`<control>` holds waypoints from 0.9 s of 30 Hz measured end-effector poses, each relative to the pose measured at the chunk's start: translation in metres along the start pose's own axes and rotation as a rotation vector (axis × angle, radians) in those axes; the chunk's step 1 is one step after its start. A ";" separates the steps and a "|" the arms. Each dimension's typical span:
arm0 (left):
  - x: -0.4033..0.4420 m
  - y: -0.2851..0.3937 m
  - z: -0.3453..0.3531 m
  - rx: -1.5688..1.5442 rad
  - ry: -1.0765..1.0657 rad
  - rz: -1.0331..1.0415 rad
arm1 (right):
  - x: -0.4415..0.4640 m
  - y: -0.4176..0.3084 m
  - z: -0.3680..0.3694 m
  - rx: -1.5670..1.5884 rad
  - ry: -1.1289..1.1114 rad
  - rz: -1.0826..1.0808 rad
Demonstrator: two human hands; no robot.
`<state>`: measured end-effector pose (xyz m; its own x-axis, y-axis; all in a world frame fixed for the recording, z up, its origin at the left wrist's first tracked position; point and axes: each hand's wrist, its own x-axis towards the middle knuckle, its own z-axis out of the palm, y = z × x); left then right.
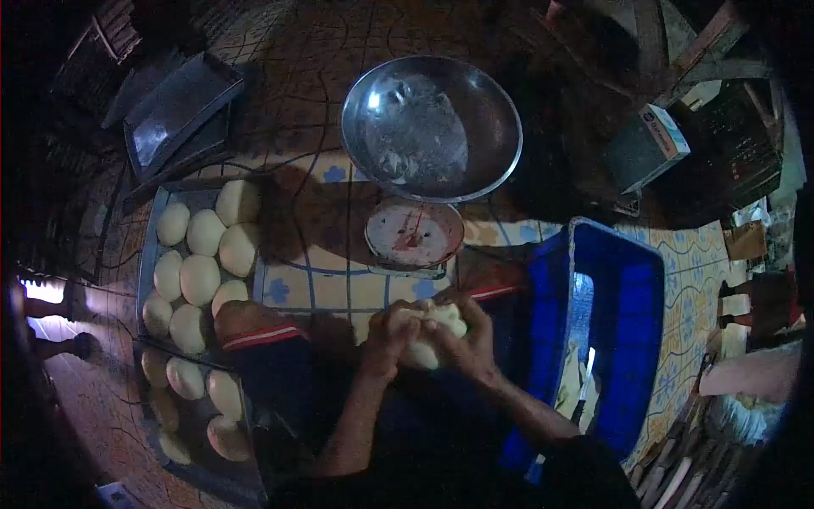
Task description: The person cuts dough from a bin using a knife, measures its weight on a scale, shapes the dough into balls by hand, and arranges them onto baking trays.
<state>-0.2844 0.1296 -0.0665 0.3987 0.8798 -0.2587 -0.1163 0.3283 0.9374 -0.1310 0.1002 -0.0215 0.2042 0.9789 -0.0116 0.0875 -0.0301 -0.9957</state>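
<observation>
Pale dough [422, 355] is held between both hands, over my lap in the middle of the head view. My left hand [390, 341] wraps round its left side with the fingers curled. From the other side my right hand [468, 338] grips it, the thumb pressing near the top. Part of the dough bulges out between the hands, and the rest is hidden by the fingers. Just beyond the hands stands a dial scale [414, 233], with a wide metal bowl [493, 127] at its far side.
At left, rounded dough balls [200, 280] fill a metal tray [149, 242]; a second tray [254, 441] nearer me holds several more. A blue crate [632, 280] at right contains dough and a long-bladed tool [587, 373]. Empty-looking trays [182, 110] and a box [649, 148] lie farther back.
</observation>
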 end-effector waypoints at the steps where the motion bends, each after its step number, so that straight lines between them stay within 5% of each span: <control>1: 0.003 0.001 -0.003 -0.491 0.011 0.052 | 0.004 -0.005 -0.002 -0.007 -0.002 -0.001; 2: 0.003 0.001 -0.004 -0.978 0.025 0.100 | 0.007 -0.010 -0.003 0.063 0.078 0.150; 3: 0.006 0.000 -0.004 -0.975 0.024 0.112 | 0.013 -0.018 -0.001 0.136 0.154 0.288; 5: 0.006 -0.015 -0.009 -0.941 -0.005 0.039 | 0.007 -0.022 0.011 -0.125 0.175 0.105; 6: 0.003 -0.032 -0.010 -0.993 -0.030 0.092 | 0.011 -0.012 0.010 0.018 0.075 0.297; 7: 0.009 -0.099 -0.032 -0.155 0.238 0.228 | 0.012 -0.006 0.008 0.161 -0.024 0.500; 9: -0.010 -0.047 -0.018 -0.998 0.231 0.006 | 0.018 -0.029 0.006 0.072 -0.040 0.501; 10: -0.010 -0.021 -0.009 -1.015 0.255 0.022 | 0.012 -0.025 0.009 -0.229 -0.080 0.018; 11: -0.009 0.003 -0.002 -0.448 0.217 0.035 | 0.007 -0.021 0.013 -0.503 -0.113 -0.472; 12: -0.008 0.015 0.000 0.124 0.153 0.036 | 0.006 -0.012 0.020 -0.408 -0.093 -0.418; 13: -0.005 0.019 -0.001 0.113 0.158 0.038 | 0.006 -0.011 0.017 -0.416 -0.103 -0.420; 15: -0.003 0.022 -0.003 -0.913 0.129 0.125 | 0.008 -0.024 0.010 -0.084 0.084 0.042; 17: -0.004 -0.001 -0.007 -0.945 0.224 0.118 | 0.006 -0.031 0.010 0.035 0.102 0.092; 19: -0.009 -0.022 -0.013 -1.132 -0.042 0.028 | 0.006 -0.020 0.010 0.072 -0.084 0.198; 20: -0.003 -0.079 -0.022 -1.241 -0.173 0.057 | 0.009 -0.021 0.003 0.074 -0.151 0.442; 21: -0.015 -0.067 -0.019 -1.243 -0.156 0.045 | 0.001 -0.017 0.005 0.078 -0.154 0.460; 23: -0.016 -0.033 -0.013 -0.604 0.118 -0.019 | 0.007 -0.011 0.010 0.091 -0.169 -0.061; 24: -0.013 -0.015 -0.017 -0.050 0.091 -0.060 | 0.011 -0.034 0.012 -0.449 -0.301 -0.340; 27: -0.004 -0.012 -0.011 -0.322 0.084 0.024 | 0.007 -0.020 0.015 -0.190 -0.166 -0.069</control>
<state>-0.2949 0.1257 -0.0789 0.3176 0.9095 -0.2683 -0.4114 0.3871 0.8252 -0.1463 0.1107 -0.0026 0.0298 0.9992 0.0255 0.2801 0.0162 -0.9598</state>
